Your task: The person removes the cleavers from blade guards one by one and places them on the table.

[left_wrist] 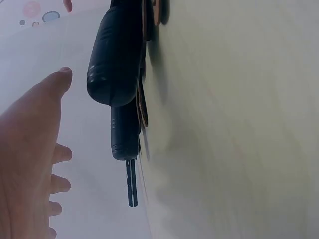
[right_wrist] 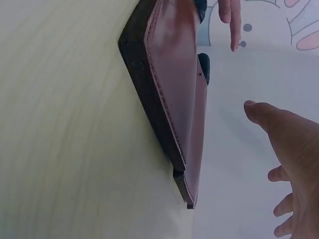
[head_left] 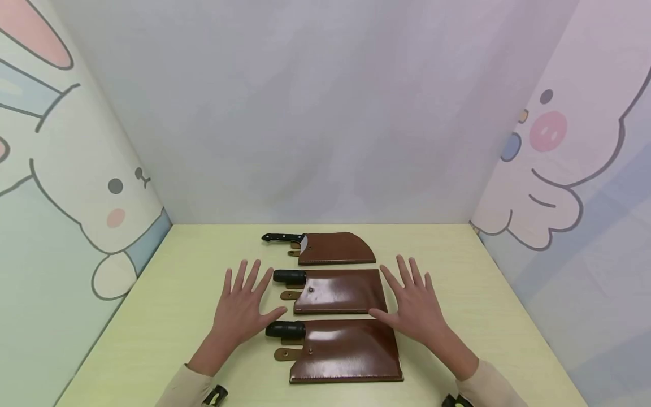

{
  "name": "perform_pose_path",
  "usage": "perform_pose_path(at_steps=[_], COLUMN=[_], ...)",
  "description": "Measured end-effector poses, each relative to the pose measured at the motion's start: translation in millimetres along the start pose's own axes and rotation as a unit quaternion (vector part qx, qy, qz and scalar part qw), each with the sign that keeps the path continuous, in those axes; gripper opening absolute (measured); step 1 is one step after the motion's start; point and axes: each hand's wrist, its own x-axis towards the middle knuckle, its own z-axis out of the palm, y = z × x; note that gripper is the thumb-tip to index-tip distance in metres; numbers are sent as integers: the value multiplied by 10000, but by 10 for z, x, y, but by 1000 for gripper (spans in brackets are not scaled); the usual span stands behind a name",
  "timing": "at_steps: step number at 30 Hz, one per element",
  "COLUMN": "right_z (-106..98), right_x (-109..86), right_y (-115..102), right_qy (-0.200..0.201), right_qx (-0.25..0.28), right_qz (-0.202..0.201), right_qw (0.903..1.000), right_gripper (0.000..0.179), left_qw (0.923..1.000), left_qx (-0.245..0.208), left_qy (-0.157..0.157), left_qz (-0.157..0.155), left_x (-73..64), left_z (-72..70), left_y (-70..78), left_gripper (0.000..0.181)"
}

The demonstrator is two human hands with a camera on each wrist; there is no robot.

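Three cleavers in brown leather sheaths lie in a column on the table, handles to the left. The far cleaver (head_left: 337, 249) has a black riveted handle and a strip of bare blade showing. Both the middle cleaver (head_left: 346, 291) and the near cleaver (head_left: 348, 350) have thick black handles. My left hand (head_left: 240, 311) hovers left of the handles, fingers spread, its thumb near the near cleaver's handle (left_wrist: 115, 55). On the other side my right hand (head_left: 414, 305) is spread too, its thumb overlapping the middle sheath's right end in the head view. Neither hand holds anything.
The pale yellow table (head_left: 152, 316) meets a plain grey back wall (head_left: 315, 124). Side panels carry a cartoon rabbit (head_left: 86, 186) on the left and a cartoon pig (head_left: 554, 169) on the right. Unfastened sheath straps (head_left: 287, 354) stick out below the handles.
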Motion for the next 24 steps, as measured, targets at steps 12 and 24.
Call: perform_pose_path(at_steps=[12, 24], right_z=[27, 65], right_x=[-219, -433], right_y=[-2, -60], right_qy=[-38, -321], right_qx=[-47, 571], right_qz=[-403, -669], right_qw=[9992, 9956], right_gripper=[102, 98], left_qw=[9991, 9946], left_qx=[119, -86], left_qy=[-44, 162], left_qz=[406, 1020], left_x=[-236, -341], left_z=[54, 82], left_y=[-19, 15], left_gripper=[96, 87])
